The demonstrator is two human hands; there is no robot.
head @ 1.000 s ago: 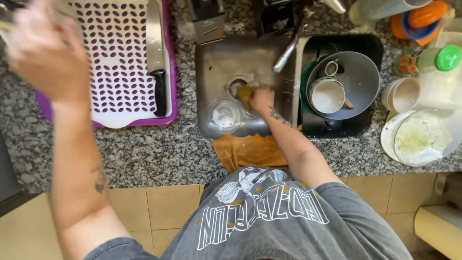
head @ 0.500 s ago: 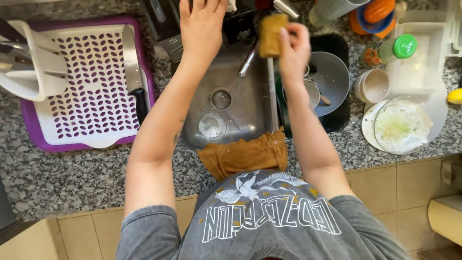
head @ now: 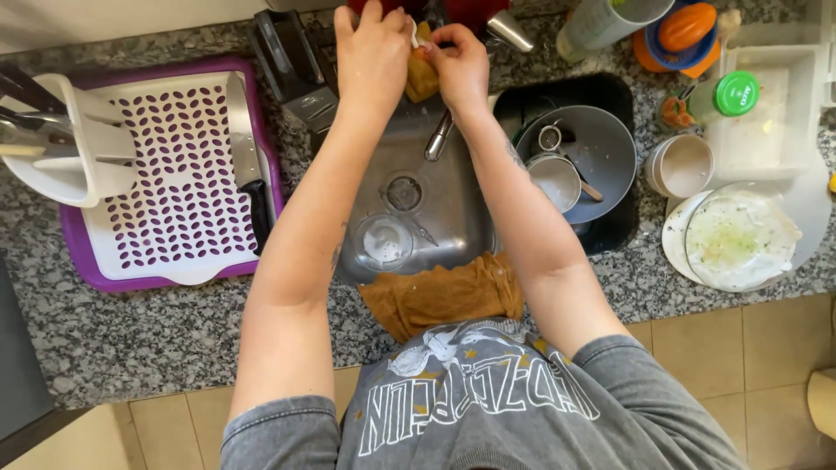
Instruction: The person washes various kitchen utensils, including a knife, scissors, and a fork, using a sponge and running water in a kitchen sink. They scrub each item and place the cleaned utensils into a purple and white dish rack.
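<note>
Both hands have drawn together since half a second ago, when the left hovered apart above the sink; now the left hand [head: 373, 54] and right hand [head: 457, 61] meet at the far edge of the sink [head: 435, 231], over the tap [head: 438, 137]; between them sits the sponge [head: 422, 74], yellow-orange, pinched by the right fingers and braced by the left, whose fingers curl against it; a small white thing shows at the fingertips, too small to name; judged from this, the work is best kept over the basin so drips fall in, with even pressure from both sides; below lie a glass [head: 383, 244], a brown cloth [head: 444, 296] on the near rim, a pan [head: 601, 161] with a cup [head: 556, 181] to the right, and a knife [head: 248, 174] on the rack [head: 174, 187] to the left.
</note>
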